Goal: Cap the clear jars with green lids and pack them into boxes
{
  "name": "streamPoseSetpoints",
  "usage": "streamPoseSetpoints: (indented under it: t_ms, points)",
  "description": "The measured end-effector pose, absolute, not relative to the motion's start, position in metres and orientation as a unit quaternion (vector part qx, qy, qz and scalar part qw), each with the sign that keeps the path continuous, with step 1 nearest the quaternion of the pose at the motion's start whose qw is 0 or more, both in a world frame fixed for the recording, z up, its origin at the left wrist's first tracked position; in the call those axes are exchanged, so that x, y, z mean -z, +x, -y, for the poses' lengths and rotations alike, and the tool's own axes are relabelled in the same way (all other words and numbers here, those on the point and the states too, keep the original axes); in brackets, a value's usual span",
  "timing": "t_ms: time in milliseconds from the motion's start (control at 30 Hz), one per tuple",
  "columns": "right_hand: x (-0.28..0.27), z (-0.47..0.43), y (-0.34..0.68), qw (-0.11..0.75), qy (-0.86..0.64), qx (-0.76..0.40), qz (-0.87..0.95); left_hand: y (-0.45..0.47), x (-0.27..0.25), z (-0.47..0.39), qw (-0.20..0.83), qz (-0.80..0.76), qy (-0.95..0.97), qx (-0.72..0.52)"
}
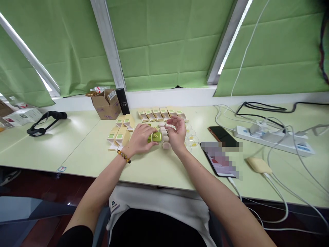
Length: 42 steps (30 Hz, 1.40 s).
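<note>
My left hand (142,139) is curled round small glossy green cases (156,137) on the table, its thumb along their near side. Part of the green is hidden under its fingers. My right hand (177,132) is raised just to the right, palm turned inward with fingers apart, and I see nothing held in it. Between the hands stands a column of small pale pink, rounded pieces (166,145). Clear round plastic lids or shells (192,140) with yellow marks lie just right of my right hand.
Several cream folded cartons (120,137) stand at left, with a row of more cartons (156,114) behind. A cardboard box (106,105) and black cylinder (122,101) are at the back. Two phones (223,135), a white power strip (275,139) and cables occupy the right.
</note>
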State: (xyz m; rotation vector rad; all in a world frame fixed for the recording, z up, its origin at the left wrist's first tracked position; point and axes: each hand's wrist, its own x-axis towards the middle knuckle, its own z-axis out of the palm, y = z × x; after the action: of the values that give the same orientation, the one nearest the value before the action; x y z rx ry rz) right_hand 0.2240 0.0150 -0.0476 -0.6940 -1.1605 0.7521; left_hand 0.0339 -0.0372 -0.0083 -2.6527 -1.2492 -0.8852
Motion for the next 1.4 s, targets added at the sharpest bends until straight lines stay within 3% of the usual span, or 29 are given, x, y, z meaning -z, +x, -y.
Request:
streamPoseSetpoints:
  t_ms: [133,467,633,767,967,1400]
  points:
    - [0.047,-0.017,0.224,0.700,-0.317,-0.373,0.519,0.034,0.005,0.042,0.024,0.434,-0.862,0.261]
    - [0.047,0.001,0.214,0.617,-0.221,-0.399,0.642,0.023,0.002,0.015,-0.191,0.514,-0.701,0.456]
    - [0.054,0.002,0.204,0.622,-0.265,-0.398,0.620,0.037,0.011,0.008,-0.189,0.515,-0.661,0.512]
    - [0.054,0.000,0.203,0.620,-0.213,-0.527,0.541,0.033,0.025,0.010,-0.184,0.464,-0.655,0.567]
    - [0.049,0.001,0.210,0.548,-0.123,-0.715,0.415,0.017,0.033,0.010,-0.246,0.370,-0.660,0.606]
    - [0.045,0.006,0.211,0.471,-0.100,-0.799,0.361,0.024,0.039,0.009,-0.363,0.255,-0.697,0.563]
